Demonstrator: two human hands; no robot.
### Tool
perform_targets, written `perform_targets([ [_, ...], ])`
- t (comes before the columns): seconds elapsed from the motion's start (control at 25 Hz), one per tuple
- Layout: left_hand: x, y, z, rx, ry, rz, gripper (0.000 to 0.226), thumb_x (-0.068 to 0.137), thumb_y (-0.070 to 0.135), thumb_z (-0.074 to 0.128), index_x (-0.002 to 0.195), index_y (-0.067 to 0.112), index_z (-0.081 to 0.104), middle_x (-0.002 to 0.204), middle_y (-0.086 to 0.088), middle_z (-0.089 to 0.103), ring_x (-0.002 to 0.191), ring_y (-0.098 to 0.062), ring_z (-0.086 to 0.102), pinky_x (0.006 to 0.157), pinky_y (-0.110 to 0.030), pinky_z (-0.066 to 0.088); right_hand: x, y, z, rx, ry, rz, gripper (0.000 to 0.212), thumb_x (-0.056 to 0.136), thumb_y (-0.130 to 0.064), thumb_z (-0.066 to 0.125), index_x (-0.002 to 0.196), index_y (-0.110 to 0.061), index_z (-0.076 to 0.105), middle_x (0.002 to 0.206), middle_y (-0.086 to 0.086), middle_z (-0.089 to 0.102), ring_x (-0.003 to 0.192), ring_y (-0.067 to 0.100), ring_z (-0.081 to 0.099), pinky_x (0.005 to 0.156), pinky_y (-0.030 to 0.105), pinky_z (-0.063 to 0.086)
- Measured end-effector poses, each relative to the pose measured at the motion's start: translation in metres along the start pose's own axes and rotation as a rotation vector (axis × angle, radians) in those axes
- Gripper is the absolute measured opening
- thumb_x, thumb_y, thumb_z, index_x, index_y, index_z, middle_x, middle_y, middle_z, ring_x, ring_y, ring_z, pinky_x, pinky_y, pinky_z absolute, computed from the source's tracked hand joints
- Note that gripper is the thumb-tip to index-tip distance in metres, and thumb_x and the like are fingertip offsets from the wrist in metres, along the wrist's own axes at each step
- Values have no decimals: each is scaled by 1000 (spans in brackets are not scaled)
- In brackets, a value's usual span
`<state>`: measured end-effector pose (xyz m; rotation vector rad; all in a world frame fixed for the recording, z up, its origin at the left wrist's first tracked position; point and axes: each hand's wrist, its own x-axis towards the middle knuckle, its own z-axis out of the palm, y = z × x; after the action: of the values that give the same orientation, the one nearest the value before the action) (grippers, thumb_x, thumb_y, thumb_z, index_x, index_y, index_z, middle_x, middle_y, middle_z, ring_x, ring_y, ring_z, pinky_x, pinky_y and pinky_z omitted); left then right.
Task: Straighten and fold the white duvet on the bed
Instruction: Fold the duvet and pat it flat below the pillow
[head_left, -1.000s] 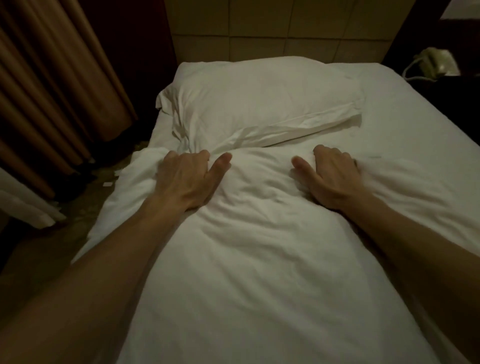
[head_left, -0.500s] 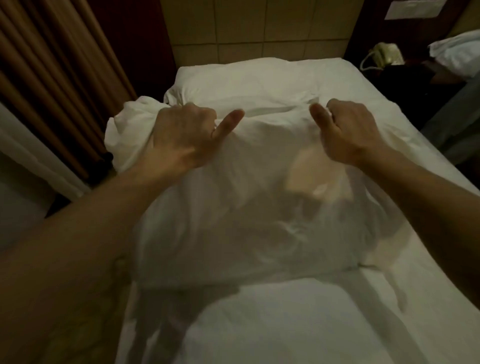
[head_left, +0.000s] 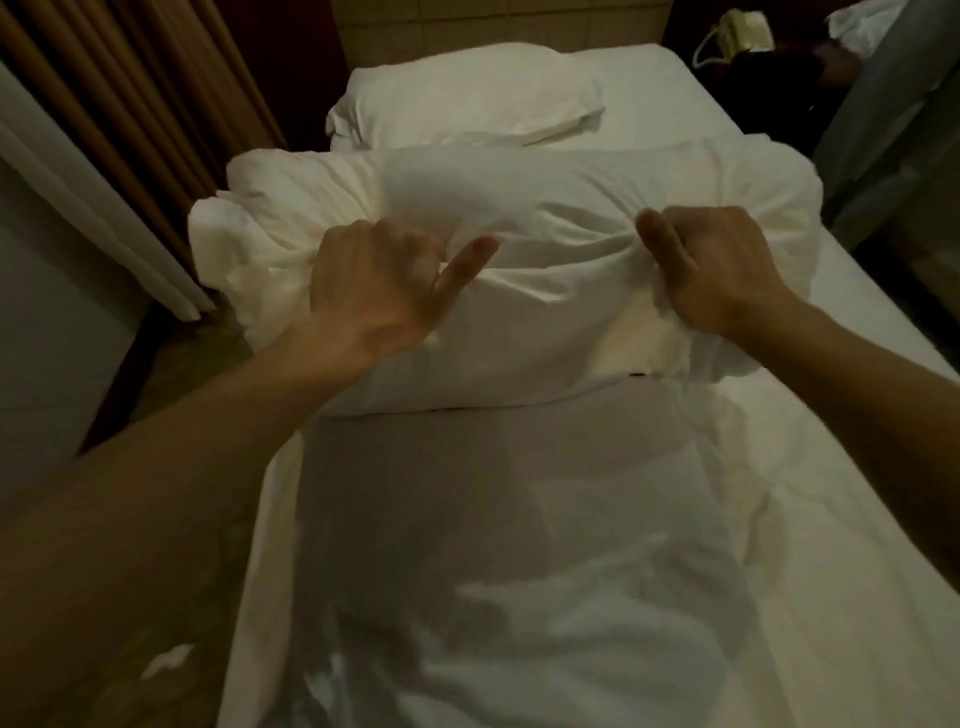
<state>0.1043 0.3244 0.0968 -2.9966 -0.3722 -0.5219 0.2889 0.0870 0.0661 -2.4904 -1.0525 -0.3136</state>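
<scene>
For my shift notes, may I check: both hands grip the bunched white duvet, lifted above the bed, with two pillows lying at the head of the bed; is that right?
Nearly. The head view shows only one pillow at the head of the bed, not two. The rest holds: the left hand and right hand both grip the bunched white duvet, lifted above the bed.

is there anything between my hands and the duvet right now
Nothing visible. The left hand and the right hand both grip the bunched white duvet directly, holding it above the bed sheet.
</scene>
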Motion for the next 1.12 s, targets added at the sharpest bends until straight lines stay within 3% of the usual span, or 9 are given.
perform_targets([
  [0.16, -58, 9, -2, 17, -36, 113, 91, 88, 74, -1, 77, 19, 71, 70, -9, 68, 65, -32, 62, 60, -32, 32, -71, -20, -7, -31, 48, 15, 86, 90, -78, -5, 62, -15, 45, 59, 2, 50, 56, 25, 44, 61, 36, 28],
  [0.28, -100, 4, -4, -17, 17, 100, 83, 92, 69, 11, 74, 16, 72, 71, -18, 67, 65, -38, 64, 59, -33, 29, -112, -50, -14, -43, 72, -10, 64, 98, -62, 11, 64, -18, 44, 66, 15, 58, 61, 37, 54, 60, 34, 22],
  [0.44, -174, 14, -5, -149, 28, 56, 75, 97, 63, 21, 58, 13, 63, 55, -16, 62, 49, -36, 61, 53, -30, 30, -170, -67, -8, -43, 11, -77, 78, 98, -69, 8, 62, -15, 50, 64, 12, 56, 59, 34, 53, 60, 32, 22],
  [0.6, -240, 37, -17, -231, 48, -17, 83, 100, 63, 16, 54, 12, 62, 52, -15, 60, 44, -35, 59, 45, -30, 39, -234, -82, -26, 158, -19, -128, 62, 100, -68, 17, 60, -24, 35, 54, -4, 37, 46, 20, 38, 51, 30, 24],
  [0.76, -300, 59, -30, -209, 62, 18, 82, 101, 63, 17, 55, 14, 65, 50, -9, 60, 43, -31, 59, 43, -29, 39, -300, -96, -41, 190, 16, -134, 62, 100, -67, 18, 61, -23, 37, 56, -5, 36, 46, 18, 38, 49, 31, 28],
  [0.92, -352, 88, -15, -198, 23, 7, 85, 99, 66, 16, 55, 20, 71, 47, -5, 60, 41, -26, 59, 44, -26, 40, -372, -99, -30, 138, -32, -62, 72, 100, -67, 22, 57, -15, 47, 54, -1, 43, 46, 23, 46, 52, 30, 30],
  [1.12, -419, 117, 17, -207, -72, 1, 84, 102, 61, 16, 46, 21, 66, 45, -3, 58, 41, -24, 58, 46, -23, 45, -433, -94, -2, 39, -191, 1, 76, 99, -69, 23, 58, -14, 56, 55, 3, 53, 47, 26, 52, 53, 29, 34],
])
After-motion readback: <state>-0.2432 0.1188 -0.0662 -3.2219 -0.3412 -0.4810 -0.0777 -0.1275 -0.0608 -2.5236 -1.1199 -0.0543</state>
